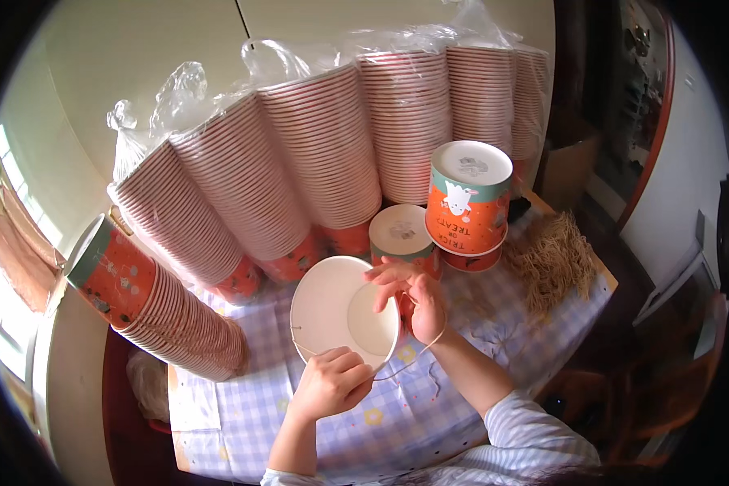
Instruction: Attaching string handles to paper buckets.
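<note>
A paper bucket [320, 304], white inside, is tilted with its mouth toward me over the table. A thin tan cord [409, 364] passes through the wall at its left side and loops across to my right wrist. My left hand [330, 385] is closed at the bucket's near rim, fingers pinched on the cord. At the right rim, my right hand [413, 300] has its fingers bent over the edge into the mouth and its palm outside. The cord's other end is hidden around the right hand.
Tall stacks of nested paper buckets [324, 146] in clear plastic line the back. Another stack [162, 308] leans at left. Upside-down orange buckets [467, 202] stand behind my right hand. A bundle of tan cords [551, 263] lies at right on the checked tablecloth [243, 429].
</note>
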Available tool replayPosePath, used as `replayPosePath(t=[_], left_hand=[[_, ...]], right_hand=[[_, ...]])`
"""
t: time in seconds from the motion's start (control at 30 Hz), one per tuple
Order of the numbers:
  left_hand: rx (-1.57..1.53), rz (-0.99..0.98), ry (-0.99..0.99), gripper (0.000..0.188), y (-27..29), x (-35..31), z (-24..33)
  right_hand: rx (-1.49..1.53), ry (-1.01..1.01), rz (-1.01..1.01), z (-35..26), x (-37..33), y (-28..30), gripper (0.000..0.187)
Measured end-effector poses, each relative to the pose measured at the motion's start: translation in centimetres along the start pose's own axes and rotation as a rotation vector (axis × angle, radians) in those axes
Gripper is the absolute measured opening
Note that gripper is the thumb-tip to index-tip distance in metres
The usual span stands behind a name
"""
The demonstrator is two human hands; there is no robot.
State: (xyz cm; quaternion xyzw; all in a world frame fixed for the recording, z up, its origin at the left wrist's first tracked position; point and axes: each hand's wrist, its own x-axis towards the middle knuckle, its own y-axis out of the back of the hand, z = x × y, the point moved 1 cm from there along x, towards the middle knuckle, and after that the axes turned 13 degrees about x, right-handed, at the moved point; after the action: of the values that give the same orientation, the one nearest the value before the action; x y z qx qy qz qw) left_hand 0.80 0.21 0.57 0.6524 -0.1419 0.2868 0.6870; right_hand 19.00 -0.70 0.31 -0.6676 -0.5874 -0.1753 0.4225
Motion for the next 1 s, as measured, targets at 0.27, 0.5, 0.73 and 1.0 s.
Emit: replayPosePath(t=[0.27, 0.5, 0.73, 1.0], left_hand=[[0.091, -0.076, -0.021, 0.017, 0.3, 0.3, 0.9], [0.230, -0.262, 0.069, 0.012, 1.5, -0.8, 2.1], [0.183, -0.433, 0.155, 0.015, 1.8, -1.4, 1.7], [0.262, -0.277, 0.240, 0.012, 0.9, -1.9, -2.5]], right_hand=[[0.083, 0.005, 0.005, 1.3, -0.3, -0.5, 0.053], [0.299, -0.226, 0.006, 7.1, -2.9, -0.6, 0.056], [0.391, -0.417, 0.005, 8.9, -3.8, -0.9, 0.056], [0.342, -0.456, -0.086, 8.4, -4.2, -1.7, 0.055]])
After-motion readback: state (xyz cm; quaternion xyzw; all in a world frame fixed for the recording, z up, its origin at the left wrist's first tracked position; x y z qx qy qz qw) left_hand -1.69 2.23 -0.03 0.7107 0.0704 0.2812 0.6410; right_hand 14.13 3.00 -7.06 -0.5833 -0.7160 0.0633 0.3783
